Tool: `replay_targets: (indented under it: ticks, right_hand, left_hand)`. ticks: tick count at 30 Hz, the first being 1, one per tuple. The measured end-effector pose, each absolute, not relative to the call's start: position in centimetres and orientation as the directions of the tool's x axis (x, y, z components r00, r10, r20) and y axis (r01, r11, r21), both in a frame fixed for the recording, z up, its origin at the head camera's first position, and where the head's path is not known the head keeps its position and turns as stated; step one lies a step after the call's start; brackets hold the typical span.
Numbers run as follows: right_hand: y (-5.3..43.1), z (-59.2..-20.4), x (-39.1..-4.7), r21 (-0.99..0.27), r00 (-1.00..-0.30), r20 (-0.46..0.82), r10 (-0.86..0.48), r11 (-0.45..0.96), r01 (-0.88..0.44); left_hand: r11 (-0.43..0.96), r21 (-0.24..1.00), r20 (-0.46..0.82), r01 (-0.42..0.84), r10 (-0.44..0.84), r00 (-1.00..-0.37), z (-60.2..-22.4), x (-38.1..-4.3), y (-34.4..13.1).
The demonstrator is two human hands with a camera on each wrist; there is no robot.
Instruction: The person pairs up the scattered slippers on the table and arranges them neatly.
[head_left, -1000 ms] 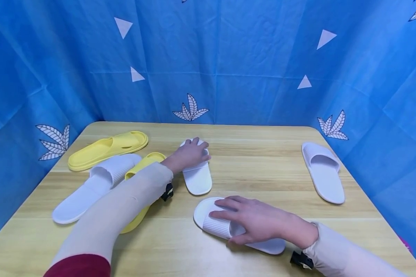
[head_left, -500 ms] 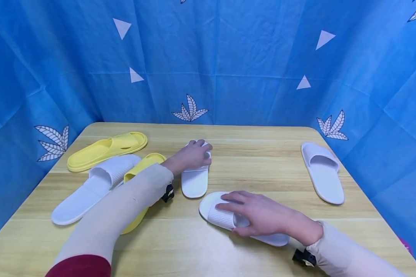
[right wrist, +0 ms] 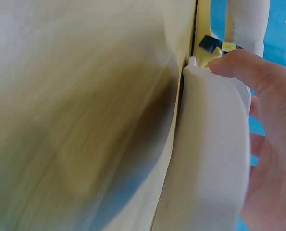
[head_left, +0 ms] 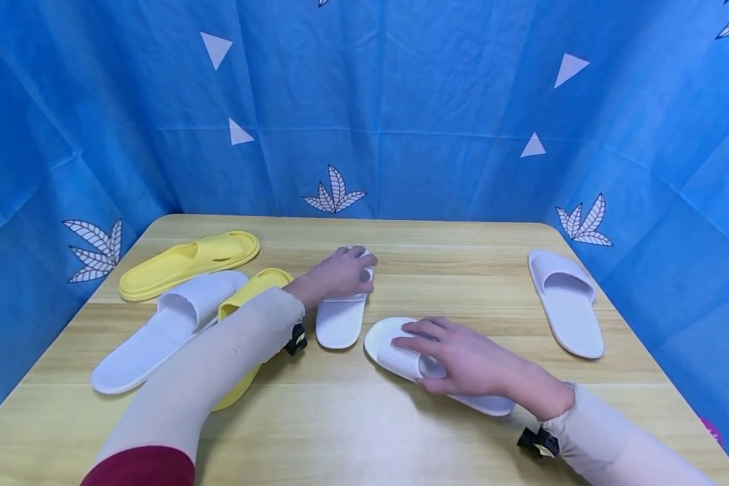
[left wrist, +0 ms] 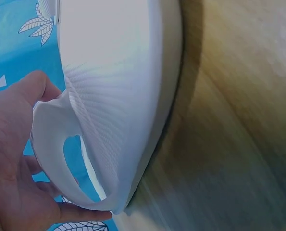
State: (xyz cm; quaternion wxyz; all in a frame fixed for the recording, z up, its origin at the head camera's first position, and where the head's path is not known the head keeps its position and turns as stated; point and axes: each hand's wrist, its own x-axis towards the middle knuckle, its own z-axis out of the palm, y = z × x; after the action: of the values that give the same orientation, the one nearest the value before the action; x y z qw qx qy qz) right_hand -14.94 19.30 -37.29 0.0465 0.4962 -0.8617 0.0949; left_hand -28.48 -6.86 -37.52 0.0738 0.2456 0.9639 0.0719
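Note:
Near the middle of the table, my left hand (head_left: 338,275) grips a white slipper (head_left: 340,327) by its strap, heel toward me. The left wrist view shows the thumb and fingers of that hand (left wrist: 15,159) around the strap's opening of the slipper (left wrist: 114,91). Closer to me, my right hand (head_left: 470,361) holds another white slipper (head_left: 399,356) across its ribbed strap, toe pointing left and away. In the right wrist view, the thumb of the right hand (right wrist: 272,120) lies at the edge of this slipper (right wrist: 205,144); its other fingers are partly hidden.
A yellow slipper (head_left: 176,268) and a white slipper (head_left: 146,351) lie at the left. My left sleeve partly covers a second yellow slipper (head_left: 270,278). One more white slipper (head_left: 568,304) lies near the right edge. Blue curtains (head_left: 437,101) enclose the wooden table (head_left: 316,439).
My right hand has slid its slipper away from me and to the right. Under my left hand, the other slipper has turned, its heel swinging left and its toe right.

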Motion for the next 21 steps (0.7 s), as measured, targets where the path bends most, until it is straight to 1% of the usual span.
replay_targets:
  ticks: [6, 13, 17, 21]
  right_hand:
    - [19.8, -37.2, -15.8, -0.127, -0.56, 0.17, -0.811, 0.545, -0.829]
    - [20.2, -37.2, -16.9, -0.145, -0.652, 0.143, -0.745, 0.636, -0.758]
    - [20.5, -37.3, -17.5, -0.168, -0.704, 0.13, -0.698, 0.684, -0.71]
    - [20.7, -37.6, -18.3, -0.175, -0.737, 0.13, -0.663, 0.716, -0.676]
  left_hand:
    - [0.863, 0.18, -0.099, 0.472, 0.494, -0.864, -37.7, -28.5, -6.6]
    - [0.864, 0.17, -0.093, 0.474, 0.493, -0.865, -37.9, -28.7, -6.3]
    - [0.854, 0.159, -0.085, 0.496, 0.512, -0.855, -37.9, -28.8, -6.1]
    - [0.842, 0.164, -0.078, 0.514, 0.53, -0.844, -37.9, -28.7, -5.8]
